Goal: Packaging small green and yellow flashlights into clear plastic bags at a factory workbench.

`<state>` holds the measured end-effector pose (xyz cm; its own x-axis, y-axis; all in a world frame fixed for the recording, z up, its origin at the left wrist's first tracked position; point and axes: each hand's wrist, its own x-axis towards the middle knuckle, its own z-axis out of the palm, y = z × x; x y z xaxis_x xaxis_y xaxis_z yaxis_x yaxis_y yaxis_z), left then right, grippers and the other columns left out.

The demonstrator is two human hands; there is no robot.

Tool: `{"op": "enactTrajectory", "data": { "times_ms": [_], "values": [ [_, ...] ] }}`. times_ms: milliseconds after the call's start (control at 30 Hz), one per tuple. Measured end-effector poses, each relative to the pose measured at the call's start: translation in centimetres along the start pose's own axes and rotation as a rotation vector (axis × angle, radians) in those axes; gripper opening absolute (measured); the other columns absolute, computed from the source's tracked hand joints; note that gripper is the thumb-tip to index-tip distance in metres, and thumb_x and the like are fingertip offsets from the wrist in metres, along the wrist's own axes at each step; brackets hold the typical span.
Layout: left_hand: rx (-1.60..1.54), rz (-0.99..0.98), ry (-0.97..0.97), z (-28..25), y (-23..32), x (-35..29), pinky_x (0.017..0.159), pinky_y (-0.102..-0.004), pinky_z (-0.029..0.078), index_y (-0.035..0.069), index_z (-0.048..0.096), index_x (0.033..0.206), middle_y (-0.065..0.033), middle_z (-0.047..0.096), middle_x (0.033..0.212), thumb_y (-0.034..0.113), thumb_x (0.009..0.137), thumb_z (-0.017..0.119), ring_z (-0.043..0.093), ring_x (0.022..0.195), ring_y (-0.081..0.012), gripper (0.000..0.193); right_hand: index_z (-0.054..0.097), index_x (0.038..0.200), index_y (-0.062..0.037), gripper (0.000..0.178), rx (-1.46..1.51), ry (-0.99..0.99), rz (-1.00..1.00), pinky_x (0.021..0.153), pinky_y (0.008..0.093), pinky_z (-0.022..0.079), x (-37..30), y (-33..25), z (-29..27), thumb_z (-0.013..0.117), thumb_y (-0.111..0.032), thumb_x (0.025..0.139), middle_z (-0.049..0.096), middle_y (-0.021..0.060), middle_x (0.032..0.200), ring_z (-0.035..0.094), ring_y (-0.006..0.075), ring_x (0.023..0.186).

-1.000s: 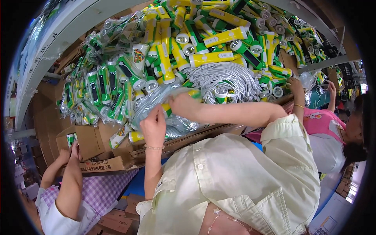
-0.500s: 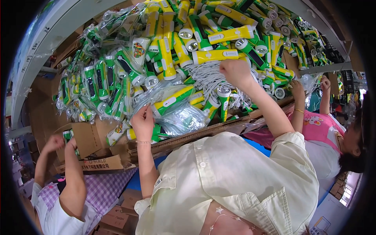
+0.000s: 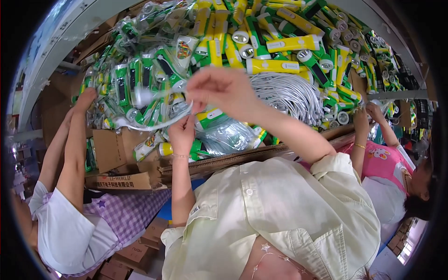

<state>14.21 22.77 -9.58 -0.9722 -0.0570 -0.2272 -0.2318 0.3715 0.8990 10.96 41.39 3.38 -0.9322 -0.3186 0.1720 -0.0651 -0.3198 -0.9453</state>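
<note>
A white cable [image 3: 161,127] with a blurred white plug [image 3: 144,97] at its end loops from my right hand [image 3: 224,91], whose thumb and fingers are pinched on it. My left hand [image 3: 181,135] is just below, fingers closed at the edge of a clear plastic bag [image 3: 224,135]. Inside or under that bag lies a yellow and green flashlight [image 3: 209,117], next to my left fingertips. Whether the bag fully encloses it, I cannot tell. To the right of my hands, a thick bundle of white cables [image 3: 291,95] rests on the flashlights.
Yellow and green flashlights [image 3: 294,43] fill the big cardboard-edged bin, with bagged ones [image 3: 122,86] heaped at left. A cardboard edge [image 3: 233,161] runs before me. Co-workers' hands reach in at left [image 3: 86,99] and right [image 3: 366,114]. A cardboard box [image 3: 112,151] stands left.
My right hand has moved left from the cable bundle, bringing a white cable over beside my left hand. The left hand stays by the bag. The left co-worker's hands have reached farther in.
</note>
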Motion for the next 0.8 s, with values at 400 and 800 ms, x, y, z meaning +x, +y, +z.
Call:
{"op": "enactTrajectory", "data": {
  "times_ms": [400,800],
  "values": [
    [0.011,0.046,0.047,-0.5,-0.3,-0.9,0.041,-0.0204,0.032,-0.001,0.067,0.101,0.0028,0.052,0.056,0.015,0.088,0.062,0.044,0.045,-0.0034,0.021,0.059,0.079,-0.0052,0.010,-1.793,-0.484,-0.218,0.055,0.0349,0.050,-2.1,8.7,-7.8,0.057,-0.010,0.071,0.057,0.0083,0.081,0.063,0.0237,0.074],
    [-0.250,0.029,-0.095,-1.4,-2.1,-2.0,0.053,-0.0242,0.053,-0.002,0.065,0.104,-0.0091,0.067,0.082,0.001,0.084,0.061,0.066,0.067,-0.0140,0.021,0.069,0.073,-0.0105,0.006,-1.869,-0.556,0.074,0.055,0.0370,0.050,0.8,11.7,-2.9,0.064,-0.012,0.070,0.066,0.0069,0.075,0.066,0.0238,0.068]
  ]
}}
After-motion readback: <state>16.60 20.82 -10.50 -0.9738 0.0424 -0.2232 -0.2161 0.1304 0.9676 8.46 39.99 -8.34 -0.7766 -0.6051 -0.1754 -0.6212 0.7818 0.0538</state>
